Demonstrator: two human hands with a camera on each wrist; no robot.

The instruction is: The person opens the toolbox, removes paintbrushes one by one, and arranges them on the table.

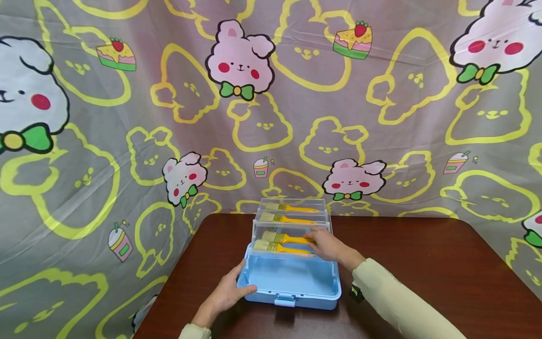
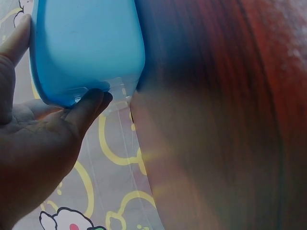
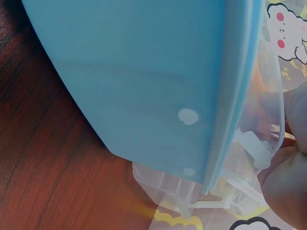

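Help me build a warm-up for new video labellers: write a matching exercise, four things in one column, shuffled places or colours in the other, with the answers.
Things:
1. Left hand
2. Right hand
3. Box
4. Table

Places or colours:
A. Light blue
B. At the yellow handle of a brush
C. Dark reddish brown
D. At the box's front left corner

Pairs: 1-D, 2-B, 3-A, 4-C
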